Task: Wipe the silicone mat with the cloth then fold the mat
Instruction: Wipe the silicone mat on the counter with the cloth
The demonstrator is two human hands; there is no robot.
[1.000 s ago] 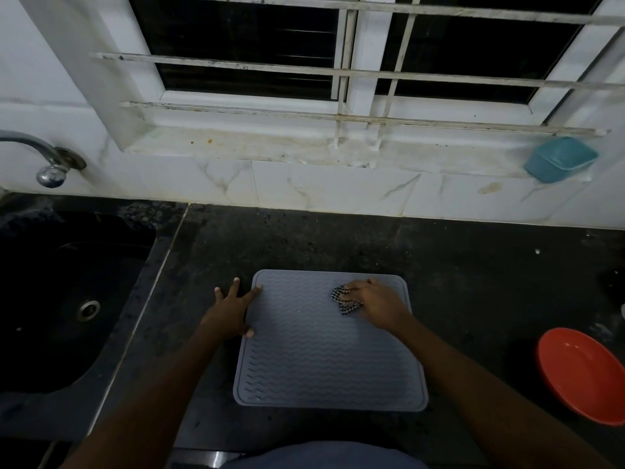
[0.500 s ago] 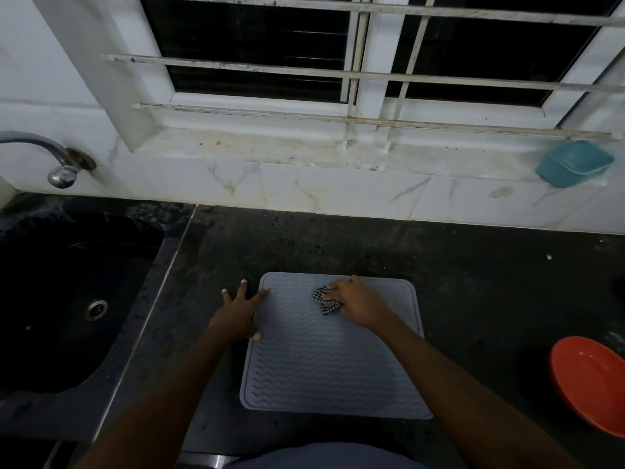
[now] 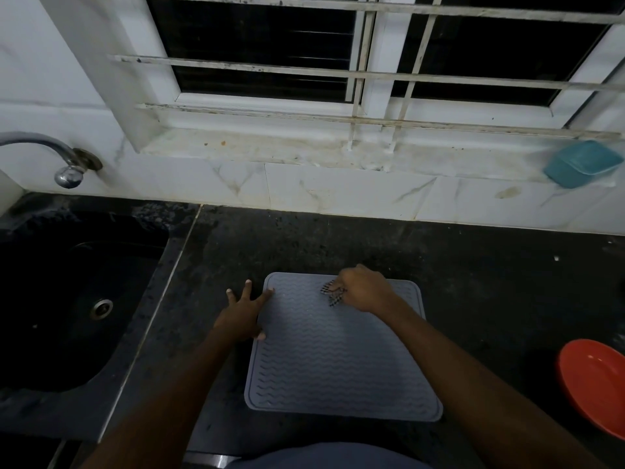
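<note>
Dark tabletop (image 3: 473, 282) below a barred window (image 3: 253, 35), sink (image 3: 67, 299) at left.
Mat (image 3: 338, 363) lies flat on it; right grip (image 3: 365, 287) clutches the cloth (image 3: 333, 295) near its far edge, left grip (image 3: 241, 316) splayed on its left edge.

The single head-worn camera looks steeply down and forward over the dark counter (image 3: 338, 238), close above it. Its wide angle reaches the sink (image 3: 67, 299) at left and the window (image 3: 253, 38) ahead.
</note>
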